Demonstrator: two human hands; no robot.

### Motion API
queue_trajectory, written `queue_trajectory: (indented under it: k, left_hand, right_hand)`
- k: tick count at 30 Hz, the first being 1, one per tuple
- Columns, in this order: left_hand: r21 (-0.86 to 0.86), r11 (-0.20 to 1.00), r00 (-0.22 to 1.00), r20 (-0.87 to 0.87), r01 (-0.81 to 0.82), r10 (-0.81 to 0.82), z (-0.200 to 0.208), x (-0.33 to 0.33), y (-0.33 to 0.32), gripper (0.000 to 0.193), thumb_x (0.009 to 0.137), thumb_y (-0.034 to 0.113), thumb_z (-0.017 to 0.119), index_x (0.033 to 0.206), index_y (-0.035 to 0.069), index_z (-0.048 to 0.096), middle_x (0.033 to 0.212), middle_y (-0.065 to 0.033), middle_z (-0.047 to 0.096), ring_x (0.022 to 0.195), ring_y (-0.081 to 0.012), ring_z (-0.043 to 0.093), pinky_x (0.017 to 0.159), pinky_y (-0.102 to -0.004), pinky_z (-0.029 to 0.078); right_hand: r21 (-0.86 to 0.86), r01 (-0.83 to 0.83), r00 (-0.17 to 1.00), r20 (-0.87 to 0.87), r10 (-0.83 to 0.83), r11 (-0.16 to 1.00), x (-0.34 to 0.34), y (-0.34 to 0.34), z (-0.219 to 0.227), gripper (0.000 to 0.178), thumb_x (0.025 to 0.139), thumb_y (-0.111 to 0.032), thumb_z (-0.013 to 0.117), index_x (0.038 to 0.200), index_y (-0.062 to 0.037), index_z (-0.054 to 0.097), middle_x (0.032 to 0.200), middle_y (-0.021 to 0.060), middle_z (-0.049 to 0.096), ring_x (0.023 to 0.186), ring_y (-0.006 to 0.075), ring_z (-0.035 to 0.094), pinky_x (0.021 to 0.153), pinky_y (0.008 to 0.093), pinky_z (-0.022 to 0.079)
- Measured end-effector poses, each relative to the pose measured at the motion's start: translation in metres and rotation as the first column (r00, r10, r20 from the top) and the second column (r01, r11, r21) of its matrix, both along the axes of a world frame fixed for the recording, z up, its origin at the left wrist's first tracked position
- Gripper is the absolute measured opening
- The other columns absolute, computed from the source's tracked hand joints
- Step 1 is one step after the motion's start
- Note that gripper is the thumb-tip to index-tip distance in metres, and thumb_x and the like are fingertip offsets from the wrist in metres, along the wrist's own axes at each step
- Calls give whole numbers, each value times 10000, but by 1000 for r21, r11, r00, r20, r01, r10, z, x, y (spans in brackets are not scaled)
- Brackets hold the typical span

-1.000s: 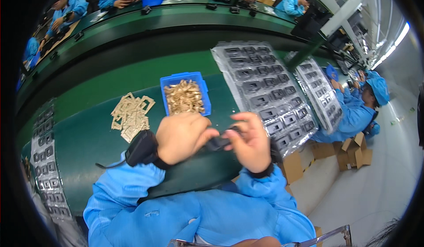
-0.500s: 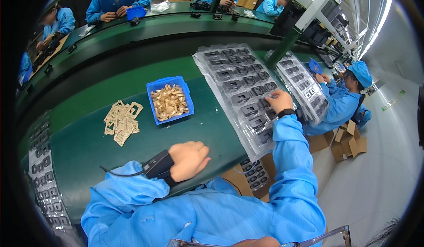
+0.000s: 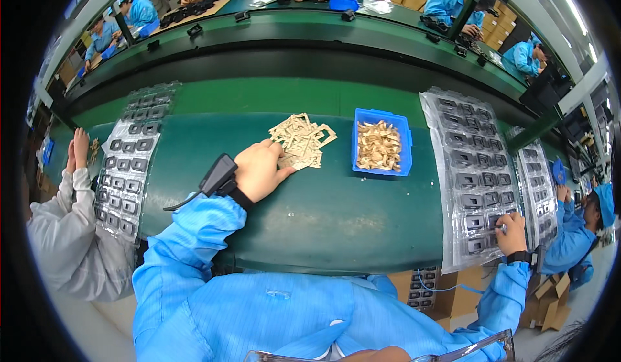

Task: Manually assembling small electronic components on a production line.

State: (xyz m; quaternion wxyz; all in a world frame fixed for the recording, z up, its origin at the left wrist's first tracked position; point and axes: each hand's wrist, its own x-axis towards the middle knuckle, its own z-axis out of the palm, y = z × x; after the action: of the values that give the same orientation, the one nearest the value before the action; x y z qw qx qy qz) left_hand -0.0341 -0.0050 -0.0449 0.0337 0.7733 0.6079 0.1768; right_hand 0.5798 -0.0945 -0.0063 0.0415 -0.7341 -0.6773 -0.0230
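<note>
My left hand (image 3: 260,171) reaches the near left side of a loose pile of thin tan rectangular frames (image 3: 303,143). Its thumb stands apart from the fingers, and the fingertips touch the pile's edge. At the right, my right hand (image 3: 512,234) is over the near end of a clear plastic tray (image 3: 458,245) filled with rows of black frame-shaped parts (image 3: 474,201). Thumb and fingers are pinched there around a small dark plastic part (image 3: 501,228), mostly covered by the fingers. Between the hands is a blue bin (image 3: 407,158) holding many curled tan pieces (image 3: 379,145).
Another tray of black parts (image 3: 126,164) lies at the left, beside a person in pale clothing (image 3: 71,232). A green post (image 3: 533,131) rises behind the right tray. Cardboard boxes (image 3: 466,291) stand below the green table (image 3: 343,232). Co-workers sit across the line.
My view has turned left. My left hand has moved from the table's near edge to the tan frames. My right hand has shifted toward the tray's near end.
</note>
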Motion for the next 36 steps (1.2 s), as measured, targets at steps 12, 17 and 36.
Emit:
queue_trajectory:
  k: [12,17,36]
  left_hand:
    - [-160,985,955,279,-59,103,-8,-21,13,262,798,161,786,991,40,655,914,-96,667,725,-218,655,685,-359,530]
    - [-278,954,895,387,-114,220,9,-39,9,353,785,124,797,1098,33,661,866,-67,683,752,-188,667,696,-342,531]
    - [-271,953,697,710,135,103,52,0,24,100,872,19,730,959,-23,705,873,-60,724,817,-99,687,738,-235,552]
  right_hand:
    - [219,-176,680,-678,279,960,-175,1,23,137,809,2,751,933,-2,693,819,90,668,706,148,647,640,303,519]
    - [273,-577,596,-504,625,770,-293,31,-31,78,781,-85,763,831,-49,715,794,100,665,791,321,622,721,384,514]
    - [351,-329,18,-926,378,876,-339,110,-40,110,902,-47,716,999,1,734,845,23,699,740,51,636,626,194,492]
